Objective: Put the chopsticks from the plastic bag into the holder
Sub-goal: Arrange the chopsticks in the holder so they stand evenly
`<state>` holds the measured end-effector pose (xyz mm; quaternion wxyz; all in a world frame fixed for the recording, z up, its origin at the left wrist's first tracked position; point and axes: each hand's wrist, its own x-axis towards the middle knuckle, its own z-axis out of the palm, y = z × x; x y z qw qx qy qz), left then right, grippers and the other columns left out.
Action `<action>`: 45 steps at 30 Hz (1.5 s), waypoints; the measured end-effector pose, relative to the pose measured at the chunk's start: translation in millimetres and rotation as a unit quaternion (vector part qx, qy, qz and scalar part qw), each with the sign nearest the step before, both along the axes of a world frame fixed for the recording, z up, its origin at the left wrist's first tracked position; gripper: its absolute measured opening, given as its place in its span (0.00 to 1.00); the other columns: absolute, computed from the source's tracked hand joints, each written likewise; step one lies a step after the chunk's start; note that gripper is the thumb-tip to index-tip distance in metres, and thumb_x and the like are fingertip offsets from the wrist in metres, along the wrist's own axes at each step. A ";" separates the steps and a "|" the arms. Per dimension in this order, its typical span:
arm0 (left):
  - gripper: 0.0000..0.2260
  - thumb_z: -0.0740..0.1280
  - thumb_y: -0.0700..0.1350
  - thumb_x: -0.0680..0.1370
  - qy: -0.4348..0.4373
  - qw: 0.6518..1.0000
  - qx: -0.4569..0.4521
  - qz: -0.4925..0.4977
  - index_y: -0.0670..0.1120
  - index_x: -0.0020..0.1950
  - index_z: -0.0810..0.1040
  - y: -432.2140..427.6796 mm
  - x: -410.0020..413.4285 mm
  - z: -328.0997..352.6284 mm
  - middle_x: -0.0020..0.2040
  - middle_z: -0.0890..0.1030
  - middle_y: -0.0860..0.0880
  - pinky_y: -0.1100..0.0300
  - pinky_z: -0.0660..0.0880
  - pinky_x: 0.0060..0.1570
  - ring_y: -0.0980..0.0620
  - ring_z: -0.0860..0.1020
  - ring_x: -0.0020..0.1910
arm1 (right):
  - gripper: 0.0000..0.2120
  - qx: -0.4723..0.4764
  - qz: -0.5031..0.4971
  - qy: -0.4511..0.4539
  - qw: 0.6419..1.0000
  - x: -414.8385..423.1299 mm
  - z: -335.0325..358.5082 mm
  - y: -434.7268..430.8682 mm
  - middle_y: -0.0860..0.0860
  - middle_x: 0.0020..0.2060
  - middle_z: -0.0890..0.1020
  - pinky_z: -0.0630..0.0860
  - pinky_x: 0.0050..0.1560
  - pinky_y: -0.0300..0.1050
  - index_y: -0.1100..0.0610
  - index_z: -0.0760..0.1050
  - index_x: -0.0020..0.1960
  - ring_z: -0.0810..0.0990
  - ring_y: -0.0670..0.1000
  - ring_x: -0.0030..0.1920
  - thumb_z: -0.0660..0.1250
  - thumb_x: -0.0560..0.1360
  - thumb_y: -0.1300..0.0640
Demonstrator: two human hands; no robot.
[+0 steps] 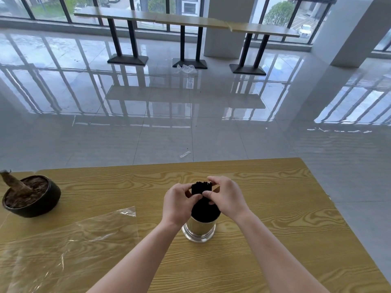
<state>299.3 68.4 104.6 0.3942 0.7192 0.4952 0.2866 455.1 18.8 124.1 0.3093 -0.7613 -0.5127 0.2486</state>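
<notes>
Near the table's (275, 208) left edge lies the clear plastic bag (74, 240), flat and limp — apparently emptied. At mid-table the left hand (177, 203) and right hand (227, 196) both pinch the upper part of the black chopsticks (204, 199) standing bundled in the steel holder (198, 229). Stiff, light, smooth sticks — likely slippery; grip them near the tops, as 1 bunch.

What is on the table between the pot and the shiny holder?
In the head view, only bare table lies straight between the pot and the holder. The bag lies nearer the camera, below that stretch.
</notes>
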 end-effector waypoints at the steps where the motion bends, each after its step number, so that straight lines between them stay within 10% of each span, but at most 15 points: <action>1: 0.08 0.76 0.48 0.72 0.002 1.000 0.006 0.003 0.55 0.51 0.85 -0.6 0.3 -0.7 0.38 0.79 0.53 0.63 0.71 0.38 0.54 0.77 0.38 | 0.27 0.003 -0.003 -0.004 1.000 0.2 -0.6 -2.6 0.51 0.58 0.82 0.78 0.36 0.29 0.56 0.75 0.70 0.84 0.42 0.32 0.77 0.73 0.58; 7: 0.20 0.76 0.50 0.72 0.033 0.997 0.051 0.057 0.48 0.63 0.81 -4.2 -0.2 -2.2 0.39 0.77 0.51 0.63 0.68 0.42 0.53 0.76 0.40 | 0.23 0.026 -0.047 -0.082 0.995 1.0 -2.5 -15.3 0.50 0.52 0.80 0.75 0.42 0.34 0.57 0.77 0.67 0.79 0.46 0.42 0.76 0.73 0.55; 13: 0.03 0.71 0.50 0.77 0.070 0.995 0.059 0.047 0.52 0.48 0.83 -12.0 4.7 -2.3 0.36 0.72 0.55 0.64 0.64 0.33 0.54 0.72 0.34 | 0.10 -0.004 -0.037 -0.132 0.991 -11.5 -0.7 -12.0 0.46 0.43 0.76 0.73 0.39 0.42 0.49 0.84 0.57 0.76 0.47 0.42 0.71 0.77 0.50; 22: 0.08 0.69 0.50 0.78 0.083 0.993 0.075 0.039 0.55 0.56 0.82 -15.2 -3.5 -5.6 0.37 0.71 0.54 0.62 0.67 0.32 0.57 0.71 0.34 | 0.09 -0.004 -0.046 -0.157 0.986 -9.1 -3.2 -16.0 0.50 0.41 0.78 0.72 0.39 0.45 0.57 0.79 0.44 0.77 0.52 0.41 0.71 0.76 0.52; 28: 0.07 0.65 0.47 0.80 0.151 0.984 0.075 0.061 0.48 0.43 0.79 -20.7 -3.2 -2.8 0.36 0.70 0.53 0.56 0.67 0.29 0.51 0.71 0.32 | 0.10 -0.043 -0.058 -0.260 0.963 -19.8 -9.1 -23.0 0.49 0.38 0.72 0.62 0.30 0.41 0.55 0.70 0.39 0.73 0.52 0.37 0.61 0.79 0.58; 32: 0.11 0.58 0.42 0.78 0.187 0.979 0.064 0.052 0.50 0.35 0.65 -26.8 3.7 5.3 0.36 0.68 0.52 0.57 0.61 0.27 0.51 0.69 0.29 | 0.08 -0.055 -0.045 -0.275 0.959 -28.4 -14.5 -25.1 0.48 0.40 0.68 0.64 0.35 0.42 0.54 0.72 0.47 0.69 0.51 0.39 0.55 0.80 0.60; 45: 0.05 0.56 0.44 0.77 0.224 0.973 0.057 0.007 0.47 0.45 0.71 -22.9 -0.6 13.4 0.41 0.70 0.50 0.53 0.74 0.37 0.48 0.74 0.35 | 0.23 -0.038 -0.042 -0.240 0.969 -28.5 -11.4 -27.1 0.53 0.56 0.77 0.71 0.47 0.41 0.57 0.64 0.77 0.77 0.52 0.54 0.53 0.82 0.60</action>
